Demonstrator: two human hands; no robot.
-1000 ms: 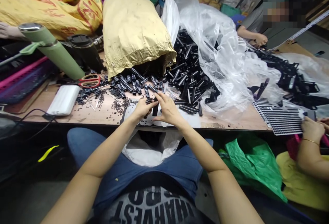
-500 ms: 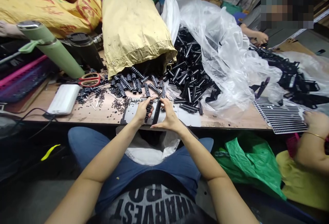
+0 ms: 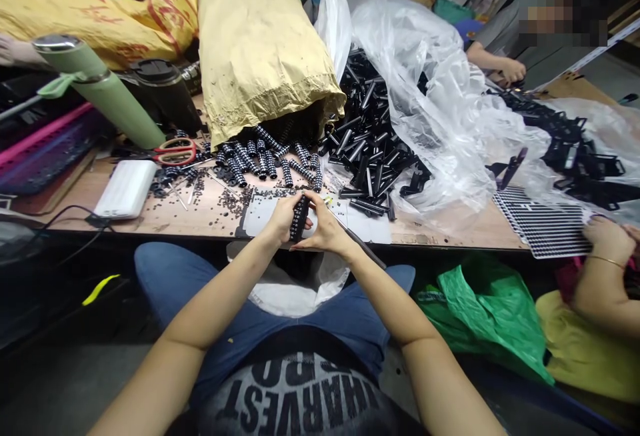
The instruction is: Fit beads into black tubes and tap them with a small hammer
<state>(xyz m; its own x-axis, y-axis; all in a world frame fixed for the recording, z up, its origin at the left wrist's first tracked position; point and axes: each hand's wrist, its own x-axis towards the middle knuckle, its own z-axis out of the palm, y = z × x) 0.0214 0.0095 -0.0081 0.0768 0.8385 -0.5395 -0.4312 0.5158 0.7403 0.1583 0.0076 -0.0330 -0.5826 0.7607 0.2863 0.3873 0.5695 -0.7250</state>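
At the table's front edge, my left hand point(image 3: 284, 217) and my right hand point(image 3: 326, 228) meet around an upright black ridged strip-like part point(image 3: 299, 217) with small pale marks. My left fingers are closed along its left side. My right thumb and fingers grip it at its bottom and top from the right. Whether it is one piece or two joined pieces cannot be made out. Under the hands lies a pale sheet point(image 3: 257, 216). A thin dark rod point(image 3: 361, 241) lies slanting by my right wrist. Beyond are black-and-white ridged rollers point(image 3: 287, 173) and smooth black parts point(image 3: 369, 179).
A yellow sack point(image 3: 265, 49) and a clear plastic bag point(image 3: 425, 89) stand behind the piles. To the left are scissors point(image 3: 175, 151), a white box point(image 3: 126, 189) and a green flask point(image 3: 113, 103). At right, a co-worker's hand point(image 3: 607, 236) rests by a striped sheet point(image 3: 543, 223).
The ridged roller in my left hand and the smooth black part in my right hand have come together between my hands. The slanting dark rod now shows by my right wrist.
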